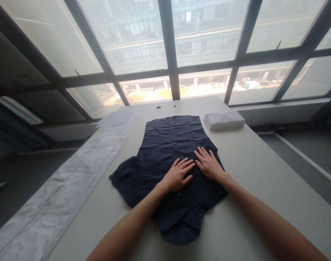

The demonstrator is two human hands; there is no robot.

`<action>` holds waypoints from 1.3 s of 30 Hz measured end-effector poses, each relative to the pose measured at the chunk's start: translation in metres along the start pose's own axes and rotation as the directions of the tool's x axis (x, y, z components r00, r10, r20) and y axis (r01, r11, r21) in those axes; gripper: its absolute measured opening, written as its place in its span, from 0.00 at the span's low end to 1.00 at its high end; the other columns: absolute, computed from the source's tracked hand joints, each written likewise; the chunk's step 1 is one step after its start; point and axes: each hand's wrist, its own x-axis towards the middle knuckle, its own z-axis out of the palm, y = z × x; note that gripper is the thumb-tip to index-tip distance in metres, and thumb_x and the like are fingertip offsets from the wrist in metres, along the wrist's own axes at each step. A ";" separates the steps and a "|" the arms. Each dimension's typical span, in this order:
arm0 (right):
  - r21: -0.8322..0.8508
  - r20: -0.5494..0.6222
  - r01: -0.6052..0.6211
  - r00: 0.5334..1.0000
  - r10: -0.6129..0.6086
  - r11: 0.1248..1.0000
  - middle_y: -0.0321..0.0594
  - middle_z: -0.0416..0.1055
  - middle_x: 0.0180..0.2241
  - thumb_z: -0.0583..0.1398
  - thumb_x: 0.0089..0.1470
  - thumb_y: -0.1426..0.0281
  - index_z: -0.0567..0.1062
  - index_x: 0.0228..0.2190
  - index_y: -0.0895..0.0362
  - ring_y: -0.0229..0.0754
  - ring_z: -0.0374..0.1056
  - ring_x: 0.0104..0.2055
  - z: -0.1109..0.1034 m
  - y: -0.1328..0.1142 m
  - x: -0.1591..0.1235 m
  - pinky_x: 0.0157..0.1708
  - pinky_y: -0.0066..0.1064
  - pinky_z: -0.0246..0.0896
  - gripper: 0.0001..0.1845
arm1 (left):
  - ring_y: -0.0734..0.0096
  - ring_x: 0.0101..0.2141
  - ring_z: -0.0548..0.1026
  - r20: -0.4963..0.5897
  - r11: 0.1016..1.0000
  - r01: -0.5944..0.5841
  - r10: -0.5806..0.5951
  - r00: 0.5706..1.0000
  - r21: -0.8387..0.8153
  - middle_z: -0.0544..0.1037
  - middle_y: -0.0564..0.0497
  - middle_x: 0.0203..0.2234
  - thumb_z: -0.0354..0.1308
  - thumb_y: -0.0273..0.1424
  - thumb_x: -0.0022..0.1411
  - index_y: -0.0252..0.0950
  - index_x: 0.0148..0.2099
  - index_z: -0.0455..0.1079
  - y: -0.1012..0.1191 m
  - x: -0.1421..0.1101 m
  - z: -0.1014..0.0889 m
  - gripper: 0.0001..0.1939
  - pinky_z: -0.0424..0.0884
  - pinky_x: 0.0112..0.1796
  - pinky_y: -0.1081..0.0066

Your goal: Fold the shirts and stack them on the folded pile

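Observation:
A dark navy button-up shirt [160, 141] lies spread on the white table [247, 174], its collar towards me and its hem towards the window. One short sleeve sticks out on the left; on the right the sleeve side looks tucked in or folded, partly behind my arm. My left hand [177, 175] lies flat on the middle of the shirt near the button line, fingers stretched out. Just right of it, my right hand [207, 163] rests flat near the shirt's right edge, fingers spread. Neither hand grips the cloth.
A folded stack of white cloth [224, 120] sits at the back right of the table. Along the left edge lies a long strip of wrinkled white fabric [64, 192], with white sheets [118, 117] beyond it. Large framed windows [203, 36] stand behind the table.

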 end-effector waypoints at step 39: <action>0.031 -0.024 -0.004 1.000 0.004 1.000 0.48 0.49 0.71 0.47 0.67 0.60 0.60 0.67 0.57 0.51 0.42 0.73 0.000 0.001 0.001 0.69 0.52 0.37 0.31 | 0.63 0.70 0.50 0.000 1.000 0.011 -0.011 1.000 -0.025 0.57 0.53 0.69 0.48 0.44 0.72 0.48 0.72 0.52 0.002 0.000 -0.003 0.30 0.41 0.68 0.53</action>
